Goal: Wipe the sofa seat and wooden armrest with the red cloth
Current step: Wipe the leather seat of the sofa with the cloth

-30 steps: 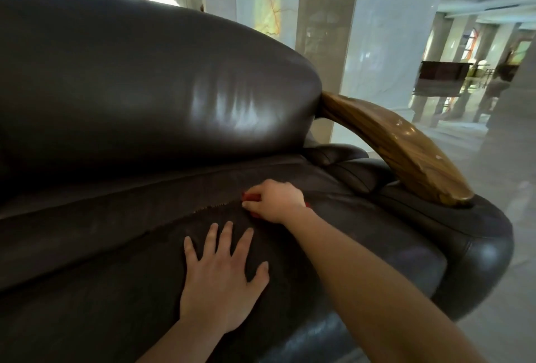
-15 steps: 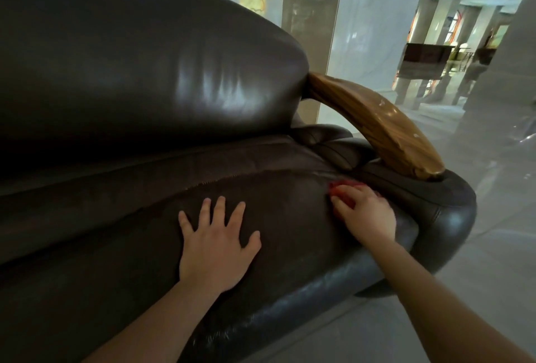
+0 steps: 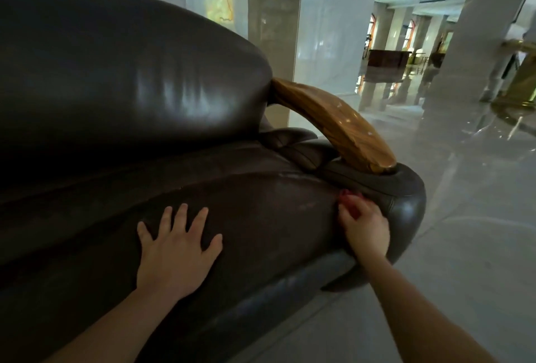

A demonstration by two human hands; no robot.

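The left hand (image 3: 177,249) lies flat on the sofa seat (image 3: 261,212), palm down. Its fingers are straight and spread and its thumb is splayed to the right, and it holds nothing. Its forearm runs off the bottom edge of the view.

The right hand (image 3: 364,228) is at the right end of the seat, in the crease where the cushion meets the padded arm roll (image 3: 406,197). Its fingers are curled down and away from the camera around the red cloth (image 3: 349,197), pressing it into that seam. Only a small crumpled patch of red shows past the knuckles. The rest of the cloth is hidden under the hand, so its size and folds cannot be made out. The fingertips are hidden too, tucked into the cloth and the crease.

Just above and behind this hand, the wooden armrest (image 3: 333,125) arches from the side of the backrest (image 3: 130,72) down onto the top of the arm roll. Neither the hand nor the cloth touches it. Its polished top carries a few pale flecks, and whether they are scuffs or glints is unclear.

The dark leather backrest bulges over the seat and is cut off at the left and top. The sofa's left part and its base are out of view.

To the right a glossy pale floor (image 3: 464,246) mirrors the hall, and a white column (image 3: 327,29) rises behind the armrest. Further back the view is blurred. A dark table (image 3: 387,58) and more pillars can be picked out, and the rest is indistinct.
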